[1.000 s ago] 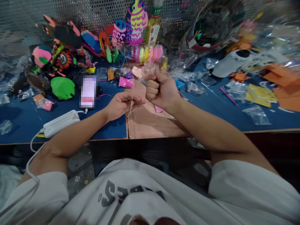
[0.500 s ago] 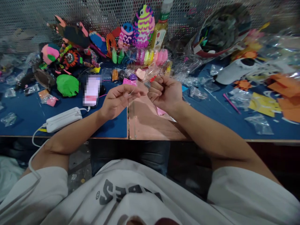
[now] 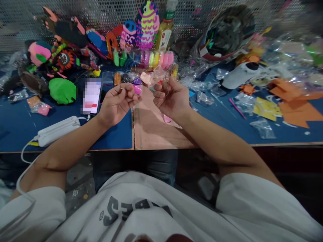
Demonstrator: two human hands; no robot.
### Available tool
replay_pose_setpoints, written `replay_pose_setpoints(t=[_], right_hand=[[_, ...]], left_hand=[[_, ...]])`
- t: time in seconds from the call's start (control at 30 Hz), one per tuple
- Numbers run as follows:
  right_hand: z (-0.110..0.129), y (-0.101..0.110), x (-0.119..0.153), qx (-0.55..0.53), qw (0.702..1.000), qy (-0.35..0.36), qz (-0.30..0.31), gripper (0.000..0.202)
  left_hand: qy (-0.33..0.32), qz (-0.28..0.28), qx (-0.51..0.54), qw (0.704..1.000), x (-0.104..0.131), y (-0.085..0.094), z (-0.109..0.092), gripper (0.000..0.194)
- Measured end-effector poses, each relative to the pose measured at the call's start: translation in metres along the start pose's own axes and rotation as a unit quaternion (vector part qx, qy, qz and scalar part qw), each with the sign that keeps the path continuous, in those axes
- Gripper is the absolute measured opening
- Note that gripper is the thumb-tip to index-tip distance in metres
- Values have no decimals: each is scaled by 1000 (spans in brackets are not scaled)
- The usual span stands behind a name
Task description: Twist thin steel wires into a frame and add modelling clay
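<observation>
Over the bare wooden strip of the table (image 3: 151,134), both hands are raised a short way apart. My left hand (image 3: 117,103) has its fingers curled in a pinch beside a bright pink packet (image 3: 137,88); whether it grips the packet's clear wrapping I cannot make out. My right hand (image 3: 173,99) is curled with thumb and fingertips close together, and anything between them is too small to tell. A pink piece (image 3: 167,118) lies on the wood below my right hand.
A phone (image 3: 91,95) and white power bank (image 3: 59,130) with a cable lie left, near green clay (image 3: 62,90). Behind stand a fish figure (image 3: 147,25) and a bottle (image 3: 165,33). Rightward are a white visor (image 3: 238,76), yellow sheet (image 3: 266,108) and orange sheets (image 3: 297,111).
My hands have moved slightly apart, and the fingers of my right hand have loosened from a fist. The whole view has shifted, so the table's things appear further left.
</observation>
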State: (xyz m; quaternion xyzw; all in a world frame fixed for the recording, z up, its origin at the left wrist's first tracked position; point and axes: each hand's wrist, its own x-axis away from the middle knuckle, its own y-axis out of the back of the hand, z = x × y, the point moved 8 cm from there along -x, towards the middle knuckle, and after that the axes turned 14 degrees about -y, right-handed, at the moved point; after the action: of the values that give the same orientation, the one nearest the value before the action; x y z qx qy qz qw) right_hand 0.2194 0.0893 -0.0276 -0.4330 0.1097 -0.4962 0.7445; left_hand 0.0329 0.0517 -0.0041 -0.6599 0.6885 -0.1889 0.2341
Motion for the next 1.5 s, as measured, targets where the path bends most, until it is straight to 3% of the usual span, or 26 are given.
replay_pose_setpoints(t=[0.2,0.37,0.6,0.87,1.0,1.13,1.3,1.5], right_hand=[[4,0,-1,27,1000,15,-3,53],[-4,8,-5,25,997,22,-76,52],[-19,8,-14,21,999,0,-28,55],[-7,-4,-5,111,990,-84,21,48],[-24,-12,1,162,977,-138,32,36],[-42,-17,3,184,971,-147,38,22],[-58,-17,1,133,973,-186,21,24],[-56,-12,-5,128,980,-150,-12,39]], left_hand=[[-11,1,22,1000,-5,3,2,16],[-23,-28,32,999,-14,14,2,16],[-12,-58,-11,998,-19,22,0,18],[62,21,5,998,-16,6,5,19],[102,65,-18,992,-5,-2,19,16],[149,91,-41,984,3,-5,35,10],[168,98,-40,980,4,-4,44,11],[200,76,-38,976,7,-3,50,26]])
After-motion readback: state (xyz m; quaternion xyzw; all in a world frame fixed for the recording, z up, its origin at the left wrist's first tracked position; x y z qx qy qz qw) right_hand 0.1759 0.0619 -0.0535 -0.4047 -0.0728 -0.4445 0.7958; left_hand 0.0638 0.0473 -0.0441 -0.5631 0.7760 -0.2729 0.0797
